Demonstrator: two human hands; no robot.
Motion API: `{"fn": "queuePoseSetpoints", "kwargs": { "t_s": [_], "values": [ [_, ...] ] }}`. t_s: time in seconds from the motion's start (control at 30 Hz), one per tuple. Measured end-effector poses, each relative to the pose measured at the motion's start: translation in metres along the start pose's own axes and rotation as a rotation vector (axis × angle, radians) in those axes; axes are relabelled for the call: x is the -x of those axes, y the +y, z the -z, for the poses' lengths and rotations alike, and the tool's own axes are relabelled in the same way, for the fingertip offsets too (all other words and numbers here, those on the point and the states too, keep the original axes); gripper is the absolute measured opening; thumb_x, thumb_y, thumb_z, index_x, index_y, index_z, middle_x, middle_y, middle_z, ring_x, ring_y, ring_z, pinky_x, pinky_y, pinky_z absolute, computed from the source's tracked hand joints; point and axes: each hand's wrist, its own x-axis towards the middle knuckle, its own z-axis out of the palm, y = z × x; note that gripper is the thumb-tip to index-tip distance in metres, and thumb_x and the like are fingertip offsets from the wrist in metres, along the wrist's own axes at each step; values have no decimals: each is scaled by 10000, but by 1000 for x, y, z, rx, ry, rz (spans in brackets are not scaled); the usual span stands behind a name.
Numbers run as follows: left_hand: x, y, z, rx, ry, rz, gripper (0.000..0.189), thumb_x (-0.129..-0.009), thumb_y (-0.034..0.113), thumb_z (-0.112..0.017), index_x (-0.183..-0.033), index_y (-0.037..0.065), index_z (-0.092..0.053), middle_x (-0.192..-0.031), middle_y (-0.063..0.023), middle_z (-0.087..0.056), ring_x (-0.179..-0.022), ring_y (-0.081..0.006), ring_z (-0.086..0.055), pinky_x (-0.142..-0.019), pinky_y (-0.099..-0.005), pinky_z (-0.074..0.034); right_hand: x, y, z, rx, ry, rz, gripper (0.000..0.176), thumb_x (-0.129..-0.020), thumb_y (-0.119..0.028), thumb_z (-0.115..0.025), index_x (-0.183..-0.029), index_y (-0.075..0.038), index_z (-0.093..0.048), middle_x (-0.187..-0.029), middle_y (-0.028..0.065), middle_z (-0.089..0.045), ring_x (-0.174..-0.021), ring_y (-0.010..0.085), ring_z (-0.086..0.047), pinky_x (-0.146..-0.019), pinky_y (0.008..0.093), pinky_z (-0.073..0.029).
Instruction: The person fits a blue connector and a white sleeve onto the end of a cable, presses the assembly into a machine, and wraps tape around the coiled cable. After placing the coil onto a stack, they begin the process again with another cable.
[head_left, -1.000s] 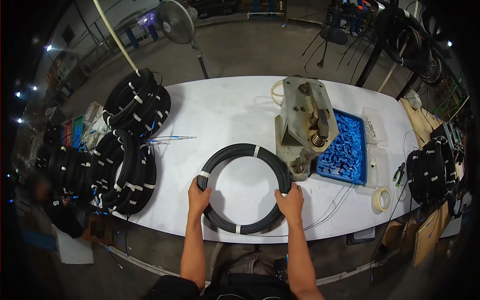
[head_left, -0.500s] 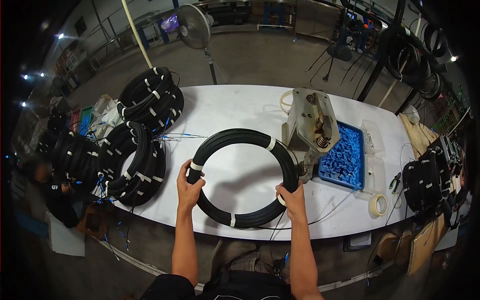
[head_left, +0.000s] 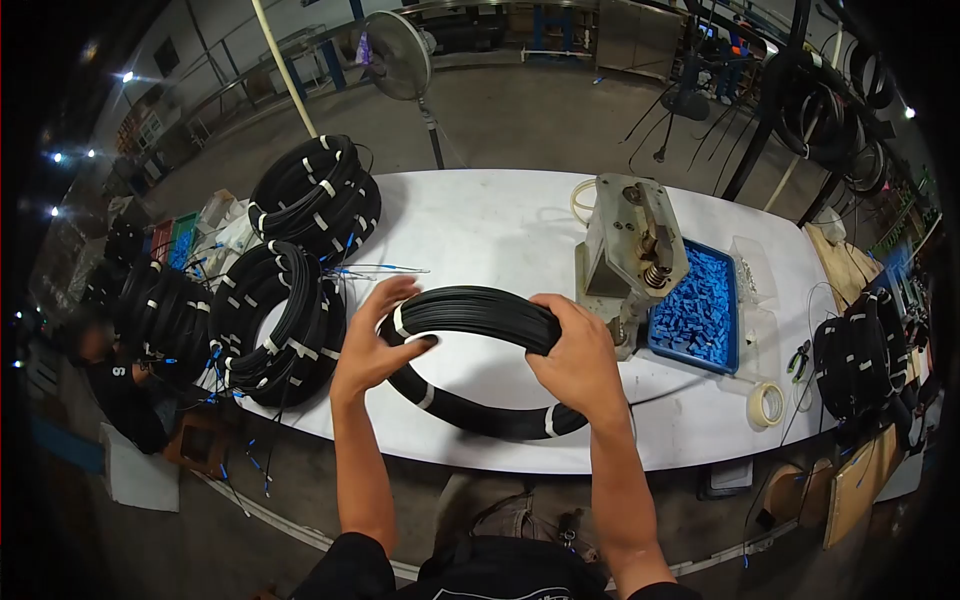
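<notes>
A coil of black cable (head_left: pixel 470 303), bound with white tape bands, is tilted above the white table, its far side raised. My right hand (head_left: pixel 580 355) grips the coil's right side, fingers over the top and thumb hidden behind it. At the coil's left side my left hand (head_left: pixel 368 345) is open, thumb and fingers spread apart around a taped section. A cable tail (head_left: pixel 668 392) runs from the coil across the table to the right.
Stacked cable coils (head_left: pixel 275 320) stand at the left. A metal press (head_left: pixel 635 240), a blue tray (head_left: pixel 738 358) of small blue parts, a tape roll (head_left: pixel 765 404) and pliers (head_left: pixel 798 361) sit at the right. Another person (head_left: pixel 125 390) is at far left.
The coil has tilted and turned, its tape bands shifting position. My left hand has loosened and spread its fingers, while my right hand has moved up and over the coil's right side.
</notes>
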Motion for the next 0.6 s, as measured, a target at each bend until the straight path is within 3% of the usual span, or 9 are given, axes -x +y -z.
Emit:
{"fn": "queuePoseSetpoints", "kwargs": {
  "t_s": [0.07, 0.17, 0.27, 0.37, 0.43, 0.53, 0.57, 0.6],
  "values": [
    [-14, 38, -8, -110, -142, -22, 825, -581, 86, -851, -1321, 39, -489, -1155, -140, -622, -1067, -222, -623, -941, -327, -480, -9, -12, -2, 19, -52, 3, 409, -678, -33, -641, -1087, -46, -620, -996, 161, -660, -884, 366, -637, -783, 418, -504],
    [-32, 41, -17, -468, -146, -130, 512, -610, 62, -809, -1093, 5, -651, -968, -144, -695, -888, -250, -681, -806, -328, -515, -11, -14, -3, 34, -122, 9, 438, -686, -62, -652, -1122, -75, -613, -1004, 157, -659, -913, 354, -635, -821, 408, -500],
    [-31, 32, -18, -472, -46, -149, 416, -621, 38, -784, -1019, -16, -673, -943, -148, -701, -866, -273, -682, -792, -326, -515, -7, -1, 5, 4, -238, -111, 565, -708, -176, -664, -1252, -100, -533, -1017, 155, -659, -987, 349, -617, -925, 419, -451],
    [-30, 23, -13, -440, -3, -174, 423, -621, 29, -781, -1026, -19, -670, -944, -145, -700, -862, -265, -682, -787, -326, -515, 4, 11, 17, 108, -323, -183, 582, -711, -201, -662, -1266, -100, -520, -1019, 151, -662, -1008, 346, -609, -939, 428, -437],
    [-31, 12, -7, -405, 49, -229, 362, -641, 93, -760, -988, 32, -677, -889, -111, -693, -816, -292, -664, -738, -354, -511, 9, 14, 19, 136, -294, -143, 546, -713, -203, -660, -1230, -96, -524, -998, 157, -657, -959, 365, -617, -890, 433, -461],
    [-32, 22, 3, -401, -109, -25, 411, -634, 114, -767, -1014, 10, -653, -881, -144, -683, -813, -304, -664, -742, -353, -511, 8, 16, 6, 98, -276, -88, 506, -693, -146, -664, -1165, -37, -518, -888, 212, -626, -877, 418, -608, -778, 467, -470],
    [-31, 33, 4, -604, -96, -186, 463, -634, 141, -774, -1064, 32, -640, -865, -139, -672, -802, -302, -658, -728, -362, -509, 4, 14, 3, 114, -316, -100, 503, -700, -120, -642, -1173, -32, -498, -921, 226, -628, -901, 427, -603, -783, 479, -466],
    [-33, 48, 1, -633, -147, -220, 500, -633, 164, -782, -1095, 42, -633, -889, -129, -672, -819, -285, -657, -741, -349, -506, 2, 11, 1, 106, -301, -72, 501, -705, -114, -639, -1178, -30, -496, -949, 227, -628, -918, 424, -602, -793, 481, -466]
  ]
}}
